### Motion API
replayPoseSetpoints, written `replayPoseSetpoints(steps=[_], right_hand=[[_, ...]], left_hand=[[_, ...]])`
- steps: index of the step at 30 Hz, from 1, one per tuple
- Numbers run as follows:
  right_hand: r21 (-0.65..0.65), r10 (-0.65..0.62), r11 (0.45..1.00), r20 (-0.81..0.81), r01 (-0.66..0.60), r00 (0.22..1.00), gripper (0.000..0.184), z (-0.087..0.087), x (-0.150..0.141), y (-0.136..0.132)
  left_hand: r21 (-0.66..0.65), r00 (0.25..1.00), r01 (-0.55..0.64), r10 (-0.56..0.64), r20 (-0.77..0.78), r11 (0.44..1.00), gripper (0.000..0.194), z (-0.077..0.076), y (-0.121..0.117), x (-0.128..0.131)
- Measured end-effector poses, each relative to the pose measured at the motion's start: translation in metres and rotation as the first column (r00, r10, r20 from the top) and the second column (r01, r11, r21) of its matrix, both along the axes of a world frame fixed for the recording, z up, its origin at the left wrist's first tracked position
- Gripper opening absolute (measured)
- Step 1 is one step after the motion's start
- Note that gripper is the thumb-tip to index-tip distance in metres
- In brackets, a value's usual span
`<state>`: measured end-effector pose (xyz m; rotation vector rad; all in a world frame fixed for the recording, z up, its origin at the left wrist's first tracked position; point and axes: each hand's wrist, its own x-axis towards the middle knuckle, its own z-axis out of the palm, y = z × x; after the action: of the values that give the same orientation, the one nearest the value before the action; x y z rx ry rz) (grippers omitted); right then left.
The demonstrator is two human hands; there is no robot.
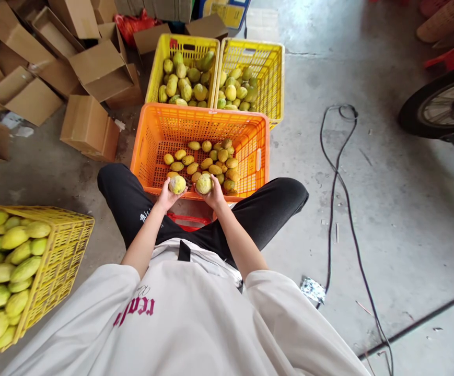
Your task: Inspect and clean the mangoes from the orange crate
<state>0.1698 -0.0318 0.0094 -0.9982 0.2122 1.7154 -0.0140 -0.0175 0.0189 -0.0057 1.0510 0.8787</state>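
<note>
My left hand (167, 195) is closed round a mottled yellow-green papaya (177, 185). A second papaya (204, 184), greener and seen end-on, sits in the closed fingers of my right hand (213, 194). Both hands are side by side over the near rim of an orange plastic crate (199, 116) between my knees. Inside that crate lie several loose yellow-orange papayas (214, 169), more of them toward the right. The undersides of the two held fruits are hidden by my palms.
Behind the orange crate stand two yellow crates (160, 52) (277, 78) holding greener papayas. Another full yellow crate (68, 235) is at my left. Cardboard boxes (89, 128) pile up at the back left. A black cable (346, 203) and a wheel (418, 99) are on the right.
</note>
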Motion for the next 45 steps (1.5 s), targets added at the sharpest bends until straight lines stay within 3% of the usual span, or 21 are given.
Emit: replayPoseSetpoints(steps=[6,16,21,27,31,35,40,45], right_hand=[[-0.007,0.009,1.000,-0.034,-0.009,0.999,0.022,0.002,0.002,0.000],[0.014,0.073,0.997,0.040,-0.074,0.996,0.013,-0.008,0.001,0.000],[-0.026,0.038,0.999,0.036,-0.037,0.999,0.010,-0.007,0.000,0.001],[-0.037,-0.016,0.999,0.003,0.016,1.000,0.009,0.001,0.000,0.001],[0.021,-0.014,1.000,-0.042,0.015,0.999,0.019,-0.001,0.004,-0.001],[0.026,0.039,0.999,-0.029,-0.038,0.999,0.020,-0.005,0.004,0.000],[-0.006,-0.004,1.000,0.031,0.005,1.000,0.017,-0.005,0.002,0.002],[-0.032,-0.034,0.999,0.018,0.035,0.999,0.017,-0.003,0.004,0.002]], left_hand=[[0.060,0.996,-0.019,0.013,0.090,0.998,0.037,0.006,-0.002,-0.001],[0.080,1.000,-0.011,0.011,0.001,0.997,0.030,0.000,-0.006,-0.001],[0.125,0.998,0.049,-0.044,-0.046,0.991,0.040,-0.002,-0.008,0.001],[0.174,0.989,0.111,-0.093,-0.112,0.978,0.037,-0.001,-0.008,0.000],[0.103,0.994,0.063,-0.053,-0.094,0.993,0.035,-0.002,-0.003,0.001],[0.028,1.000,0.027,-0.027,0.002,0.999,0.050,-0.001,0.000,0.000],[0.038,0.999,0.021,-0.022,0.036,0.999,0.043,0.004,-0.002,0.000],[0.079,0.997,-0.075,0.074,0.021,0.994,0.045,0.012,-0.005,-0.001]])
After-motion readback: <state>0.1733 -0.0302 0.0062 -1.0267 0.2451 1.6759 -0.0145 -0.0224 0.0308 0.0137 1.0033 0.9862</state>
